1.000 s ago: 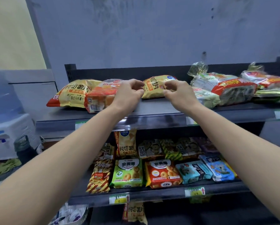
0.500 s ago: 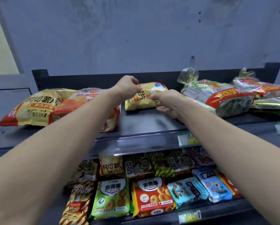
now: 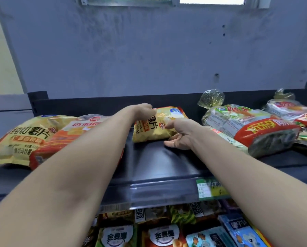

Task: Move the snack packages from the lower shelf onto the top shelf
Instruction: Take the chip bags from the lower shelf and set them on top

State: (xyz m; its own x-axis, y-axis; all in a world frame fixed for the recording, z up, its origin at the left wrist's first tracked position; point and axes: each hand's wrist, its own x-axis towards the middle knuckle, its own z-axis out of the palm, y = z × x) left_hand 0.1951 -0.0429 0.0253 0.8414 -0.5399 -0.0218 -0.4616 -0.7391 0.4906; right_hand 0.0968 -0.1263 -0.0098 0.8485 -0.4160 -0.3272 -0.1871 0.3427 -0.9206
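Note:
A small yellow chip bag (image 3: 154,129) lies on the dark top shelf (image 3: 158,163), near its back rail. My left hand (image 3: 143,111) grips the bag's upper left corner with curled fingers. My right hand (image 3: 181,134) pinches the bag's right side between thumb and forefinger, while its other fingers stretch out low over the shelf. On the lower shelf, partly hidden under my arms, lie a green package (image 3: 117,236), a red package (image 3: 163,236) and a blue package (image 3: 208,237).
Left of the small bag, a large yellow chip bag (image 3: 22,138) and an orange bag (image 3: 74,132) lie on the top shelf. Two big red-and-green bagged packs (image 3: 247,125) (image 3: 291,111) fill its right side. A green price label (image 3: 209,188) sits on the front edge.
Both hands have carried the small yellow bag farther back on the top shelf and kept hold of it. The view has come closer and tilted up.

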